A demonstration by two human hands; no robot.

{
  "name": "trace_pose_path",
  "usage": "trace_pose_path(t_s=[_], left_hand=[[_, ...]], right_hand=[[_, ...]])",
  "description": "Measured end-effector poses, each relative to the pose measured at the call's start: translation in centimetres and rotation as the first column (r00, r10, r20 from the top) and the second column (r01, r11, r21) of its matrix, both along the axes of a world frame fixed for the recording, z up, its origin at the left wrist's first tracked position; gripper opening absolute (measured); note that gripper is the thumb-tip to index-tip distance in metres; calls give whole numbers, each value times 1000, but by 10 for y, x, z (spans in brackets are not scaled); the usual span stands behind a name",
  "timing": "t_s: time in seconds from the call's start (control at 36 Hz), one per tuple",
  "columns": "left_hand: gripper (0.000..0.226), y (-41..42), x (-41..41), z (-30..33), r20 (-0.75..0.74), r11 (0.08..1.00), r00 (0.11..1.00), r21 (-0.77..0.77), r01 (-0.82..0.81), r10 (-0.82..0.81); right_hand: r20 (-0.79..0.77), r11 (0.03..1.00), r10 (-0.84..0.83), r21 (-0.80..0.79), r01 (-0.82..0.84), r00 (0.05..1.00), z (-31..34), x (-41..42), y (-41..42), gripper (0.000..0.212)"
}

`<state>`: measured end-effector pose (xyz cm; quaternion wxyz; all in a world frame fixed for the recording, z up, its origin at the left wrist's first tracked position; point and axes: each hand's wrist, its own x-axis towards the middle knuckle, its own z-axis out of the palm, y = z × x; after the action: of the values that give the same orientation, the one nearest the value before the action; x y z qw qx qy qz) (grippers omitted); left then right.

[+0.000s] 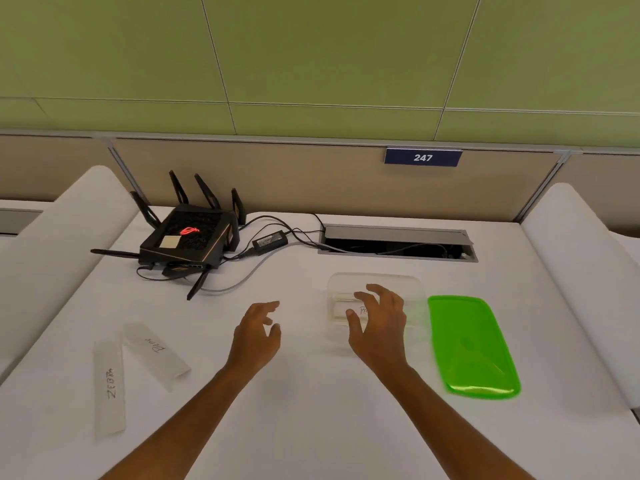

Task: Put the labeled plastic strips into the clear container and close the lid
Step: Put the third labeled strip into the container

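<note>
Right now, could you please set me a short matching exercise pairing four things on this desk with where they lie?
Things:
1. green lid
2. ZEBRA strip
3. router
4. clear container

Places:
A. far left of the desk, by the cables
B. under the right hand
C. right of the container
D. near left of the desk

Pairs: 1-C, 2-D, 3-A, 4-B

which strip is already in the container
The strip under the right hand, inside the clear container. The other two lie on the table, far left.
</note>
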<state>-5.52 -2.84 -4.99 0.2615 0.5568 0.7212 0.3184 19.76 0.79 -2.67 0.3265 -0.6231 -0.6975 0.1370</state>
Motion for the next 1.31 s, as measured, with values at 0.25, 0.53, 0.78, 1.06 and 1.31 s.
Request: trace_pose_path(t_s=[0.25, 0.53, 0.78, 1.06, 1.31], left_hand=[[36, -46, -127, -18, -80, 974, 982, -140, -179, 169], [50, -68, -249, -24, -117, 901, 923, -205, -383, 366], [68, -68, -303, -22, -192, 841, 905, -335, -425, 380], [76, -52, -312, -27, -303, 816, 922, -450, -363, 243], [70, -42, -316, -24, -296, 828, 924, -432, -357, 244]], right_hand=[[-116, 942, 279, -161, -296, 953, -24, -116, -60, 36], [-458, 610, 90, -676, -412, 884, -49, -229, -103, 31], [-535, 349, -143, -814, -464, 832, -49, -297, -114, 66], [-570, 287, -339, -820, -495, 749, -46, -324, -111, 63], [-575, 276, -423, -818, -504, 701, -46, -330, -110, 20]])
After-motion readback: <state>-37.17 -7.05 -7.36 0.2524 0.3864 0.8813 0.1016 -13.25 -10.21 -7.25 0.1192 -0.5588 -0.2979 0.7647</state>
